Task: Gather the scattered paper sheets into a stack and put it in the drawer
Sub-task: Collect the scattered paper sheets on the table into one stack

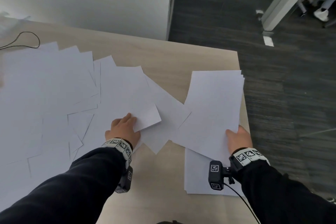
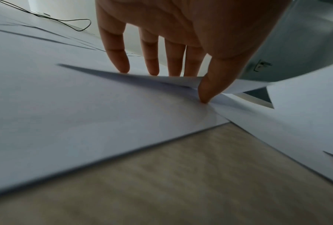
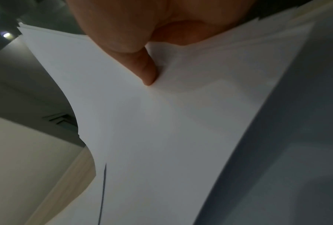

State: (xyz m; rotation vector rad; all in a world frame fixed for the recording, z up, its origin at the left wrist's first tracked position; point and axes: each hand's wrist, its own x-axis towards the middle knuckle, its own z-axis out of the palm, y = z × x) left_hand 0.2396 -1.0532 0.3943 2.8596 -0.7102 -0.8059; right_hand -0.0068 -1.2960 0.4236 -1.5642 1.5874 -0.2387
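— Holding anything right now?

— Yes. My right hand point(image 1: 238, 140) grips the gathered stack point(image 1: 214, 103) at its near corner: the thumb lies on top, the other fingers point(image 3: 146, 71) curl beneath it, and the sheets fan up and away from them, lifted off the surface point(image 1: 163, 54).

— And the left?

— My left hand point(image 1: 123, 129) is on the loose sheets point(image 1: 54, 85) spread beyond and to its outer side. Four fingers point(image 2: 119, 60) reach straight down onto the edge of one sheet point(image 1: 143, 114), whose corner is raised; the thumb tip sits under that raised corner and presses on the paper below. Whether that counts as a firm pinch, I cannot tell.

— Anything else near you?

— Another small pile point(image 1: 198, 174) lies flat under my right wrist, and a thin black cable point(image 1: 27, 40) loops far past my left fingers.
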